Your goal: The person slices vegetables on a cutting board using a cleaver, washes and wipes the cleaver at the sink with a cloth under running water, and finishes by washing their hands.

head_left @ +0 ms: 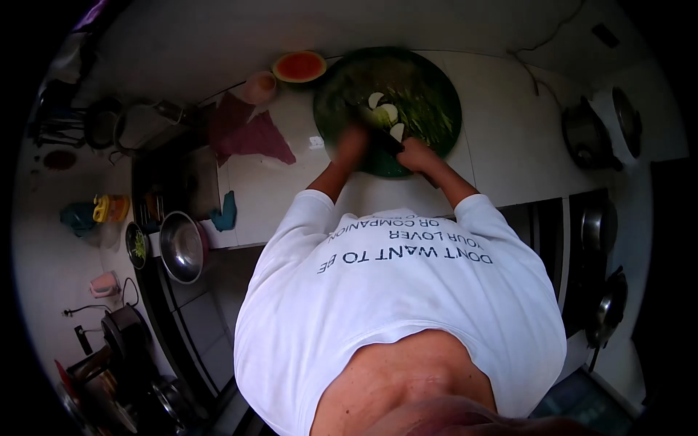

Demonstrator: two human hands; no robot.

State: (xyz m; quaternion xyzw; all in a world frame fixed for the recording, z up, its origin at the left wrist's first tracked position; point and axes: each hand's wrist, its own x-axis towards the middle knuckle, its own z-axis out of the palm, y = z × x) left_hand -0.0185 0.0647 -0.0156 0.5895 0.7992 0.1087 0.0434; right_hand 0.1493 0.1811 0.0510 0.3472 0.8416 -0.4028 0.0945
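Observation:
A large round green board (449,142) lies on the white counter. My right hand (419,155) is at its near edge, closed on a dark knife (387,141) whose blade is hard to make out in the shade. Left of the knife, my left hand (351,145) is smeared by motion, so its fingers do not show. Just beyond the knife are several pale cut vegetable pieces (389,112). Long thin green vegetables (427,115) are spread over the board's right side.
A cut watermelon half (299,67) and a pinkish container (259,88) stand left of the board. Nearer are a reddish cloth (260,139), a sink (198,178) and a metal bowl (182,247). Pots (586,134) stand at the right.

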